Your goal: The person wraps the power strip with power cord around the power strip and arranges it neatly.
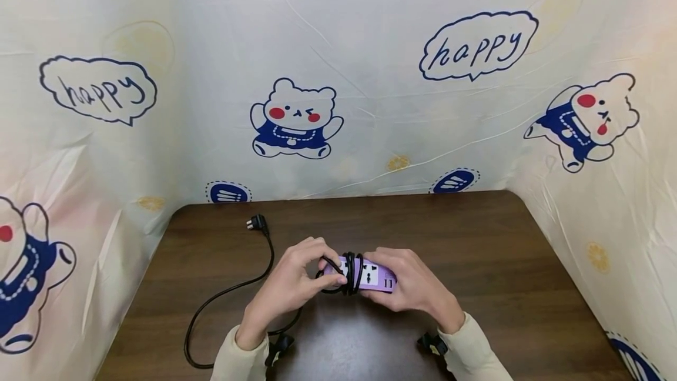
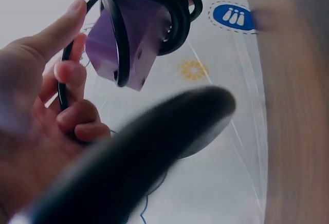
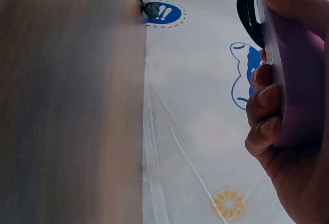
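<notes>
A purple power strip [image 1: 388,280] with white sockets is held up over the brown table, its black cord [image 1: 350,274] wound several times round the middle. My right hand [image 1: 415,281] grips the strip's right end, thumb on one long side and fingers curled round the other, as the right wrist view shows. At the left end, my left hand [image 1: 296,278] pinches the cord between thumb and fingers; in the left wrist view a stretch of cord runs through its curled fingers [image 2: 77,116]. From there the loose cord curves left across the table to its black plug [image 1: 258,223].
The brown table [image 1: 449,228] ends at a pale curtain [image 1: 370,134] printed with bears, standing along the back and both sides. Black wrist mounts [image 1: 432,344] sit under both cream sleeves [image 1: 473,348]. A dark blurred strap [image 2: 139,152] crosses the left wrist view.
</notes>
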### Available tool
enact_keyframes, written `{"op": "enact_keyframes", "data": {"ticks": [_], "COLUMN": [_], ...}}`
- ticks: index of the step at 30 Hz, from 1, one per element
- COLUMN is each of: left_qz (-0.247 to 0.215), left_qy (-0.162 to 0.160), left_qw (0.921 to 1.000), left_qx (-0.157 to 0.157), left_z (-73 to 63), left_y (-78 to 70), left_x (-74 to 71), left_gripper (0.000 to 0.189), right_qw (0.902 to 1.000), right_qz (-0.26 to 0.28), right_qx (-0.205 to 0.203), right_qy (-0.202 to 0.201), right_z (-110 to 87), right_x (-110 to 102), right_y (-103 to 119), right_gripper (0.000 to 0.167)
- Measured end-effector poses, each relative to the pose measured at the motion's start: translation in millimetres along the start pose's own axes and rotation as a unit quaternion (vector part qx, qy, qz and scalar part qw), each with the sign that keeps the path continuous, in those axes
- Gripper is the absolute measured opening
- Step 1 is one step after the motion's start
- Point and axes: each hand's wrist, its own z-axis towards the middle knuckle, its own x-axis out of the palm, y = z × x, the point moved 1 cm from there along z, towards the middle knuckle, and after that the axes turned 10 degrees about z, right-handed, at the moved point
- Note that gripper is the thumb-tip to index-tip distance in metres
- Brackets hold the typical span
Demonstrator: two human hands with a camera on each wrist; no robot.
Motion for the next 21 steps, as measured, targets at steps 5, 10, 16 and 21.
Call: {"op": "enact_keyframes", "data": {"ticks": [5,10,16,21], "left_qz": [-0.032,-0.06,-0.104,-0.16], "left_qy": [0.016,0.024,0.045,0.053], "left_qw": [0.9991,0.9969,0.993,0.985], "left_qx": [0.023,0.044,0.033,0.036], "left_z": [-1.1,0.6,3.0,3.7], "left_y": [5.6,13.8,21.1,26.1], "left_x": [0.3,3.9,8.3,11.7], "left_gripper": [0.028,0.029,0.024,0.025], "right_qw": [0.9997,0.9987,0.9972,0.9964], "right_qz": [0.019,0.045,0.07,0.078], "right_qx": [-0.009,-0.014,-0.005,-0.011], "right_qy": [0.011,0.019,0.026,0.031], "right_z": [-0.5,-0.2,1.0,2.2], "right_x": [4,6,7,8], "right_y": [2,4,3,5], "right_gripper": [0.048,0.048,0.046,0.045]}}
